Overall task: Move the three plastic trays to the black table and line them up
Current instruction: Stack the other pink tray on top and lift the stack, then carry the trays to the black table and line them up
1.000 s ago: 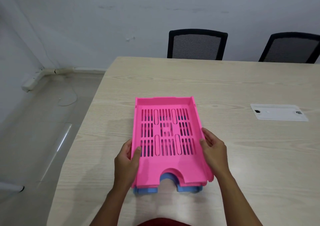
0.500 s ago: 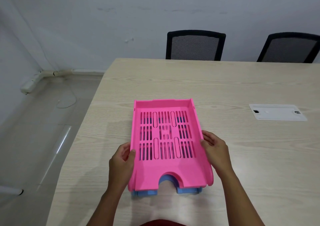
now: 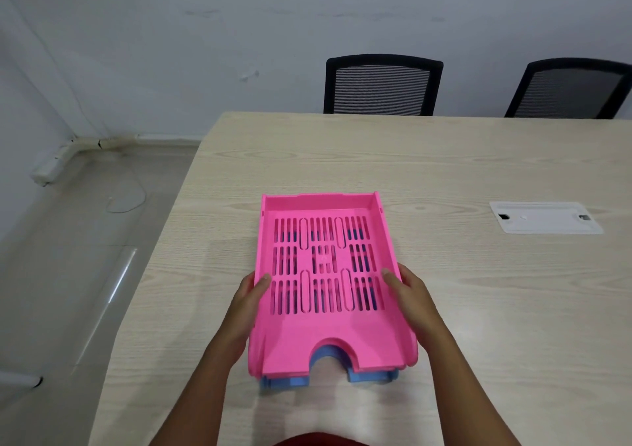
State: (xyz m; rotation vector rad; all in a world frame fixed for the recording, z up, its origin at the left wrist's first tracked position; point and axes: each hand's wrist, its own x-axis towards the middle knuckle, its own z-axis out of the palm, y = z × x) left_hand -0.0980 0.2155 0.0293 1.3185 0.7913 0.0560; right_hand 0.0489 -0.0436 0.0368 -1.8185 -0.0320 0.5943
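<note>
**Stacked trays gripped for the carry**

As the pink tray (image 3: 328,274) sits atop a blue tray (image 3: 371,375) on the pale wooden table (image 3: 478,309), the left hand (image 3: 244,309) and right hand (image 3: 412,300) clasp its 2 long sides, its long axis pointing away; no black table is visible.

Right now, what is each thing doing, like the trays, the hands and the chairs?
Pink tray: top of the stack, gripped on both sides.
Blue tray: at the bottom, peeking out in front.
Left hand: clasping the pink tray's left edge.
Right hand: clasping its right edge.
Chairs: empty, behind the table.
</note>
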